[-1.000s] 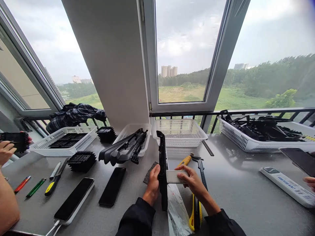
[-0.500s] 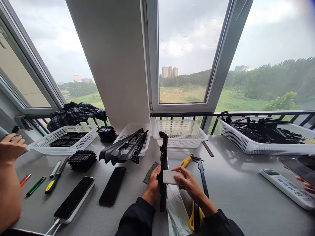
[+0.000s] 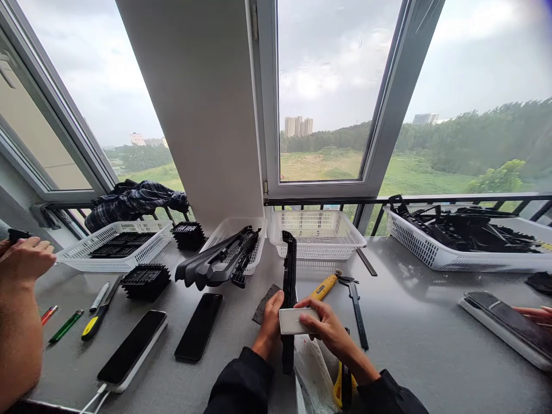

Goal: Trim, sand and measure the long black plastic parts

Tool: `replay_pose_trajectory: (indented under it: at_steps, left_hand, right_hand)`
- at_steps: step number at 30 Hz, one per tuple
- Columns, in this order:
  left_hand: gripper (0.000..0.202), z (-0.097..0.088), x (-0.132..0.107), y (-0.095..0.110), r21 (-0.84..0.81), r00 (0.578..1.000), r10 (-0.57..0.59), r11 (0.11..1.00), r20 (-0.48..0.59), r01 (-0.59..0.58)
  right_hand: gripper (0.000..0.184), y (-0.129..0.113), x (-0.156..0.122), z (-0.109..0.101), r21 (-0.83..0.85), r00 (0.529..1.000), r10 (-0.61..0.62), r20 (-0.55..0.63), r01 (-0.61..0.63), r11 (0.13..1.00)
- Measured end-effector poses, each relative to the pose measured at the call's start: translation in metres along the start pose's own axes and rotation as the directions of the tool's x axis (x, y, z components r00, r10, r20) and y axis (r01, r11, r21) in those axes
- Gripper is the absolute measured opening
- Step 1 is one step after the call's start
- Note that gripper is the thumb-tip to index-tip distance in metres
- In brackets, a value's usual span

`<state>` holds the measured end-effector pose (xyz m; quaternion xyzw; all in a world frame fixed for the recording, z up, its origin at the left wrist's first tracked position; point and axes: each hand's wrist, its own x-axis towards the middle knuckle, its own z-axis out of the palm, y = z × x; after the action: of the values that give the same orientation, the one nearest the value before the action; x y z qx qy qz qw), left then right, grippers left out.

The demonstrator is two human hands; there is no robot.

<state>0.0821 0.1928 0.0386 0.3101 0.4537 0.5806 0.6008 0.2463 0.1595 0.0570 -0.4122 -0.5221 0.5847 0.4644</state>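
Observation:
My left hand (image 3: 271, 319) is closed round a long black plastic part (image 3: 288, 270) that stands on edge on the grey table (image 3: 414, 333), pointing away from me. My right hand (image 3: 324, 326) grips a small pale rectangular block (image 3: 294, 321) and presses it flat against the right side of that part, close to my left fingers. A dark grey abrasive pad (image 3: 264, 303) lies just left of my left hand. A clear plastic bag (image 3: 311, 368) lies under my right wrist.
An empty white basket (image 3: 317, 233) stands behind the part, with a basket of black parts (image 3: 230, 253) to its left and another (image 3: 461, 236) at far right. Yellow-handled tools (image 3: 325, 283), a black caliper (image 3: 357, 305), two phones (image 3: 199, 326) (image 3: 131, 351). Other people's hands at left (image 3: 23, 261) and right (image 3: 537, 313).
My right hand has slid the pale block toward me along the black part. The person on the left has shifted their hand; the person on the right lowered a dark phone onto the white remote.

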Motion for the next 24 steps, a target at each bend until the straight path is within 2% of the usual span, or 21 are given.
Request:
replay_pose_trajectory:
  at_steps: [5, 16, 21, 24]
  left_hand:
    - [0.07, 0.0, -0.001, -0.002, 0.042, 0.998, 0.003, 0.999, 0.07, -0.006]
    - [0.069, -0.001, -0.002, -0.003, 0.071, 0.995, 0.05, 0.996, 0.087, -0.057]
    - [0.07, -0.001, 0.0, -0.003, 0.057, 0.992, 0.04, 0.997, 0.117, -0.047]
    - [0.069, 0.0, 0.0, -0.001, 0.042, 0.992, 0.038, 0.998, 0.12, -0.044]
  right_hand:
    - [0.066, 0.002, 0.002, 0.001, -0.005, 1.0, -0.02, -0.02, 0.02, 1.0]
    - [0.067, 0.002, 0.003, 0.005, -0.076, 0.998, -0.043, -0.041, 0.04, 0.996]
    - [0.069, 0.0, 0.005, -0.009, -0.146, 0.968, -0.137, -0.21, 0.107, 0.983]
    - [0.061, -0.005, 0.002, -0.01, -0.213, 0.947, -0.229, -0.226, 0.181, 0.96]
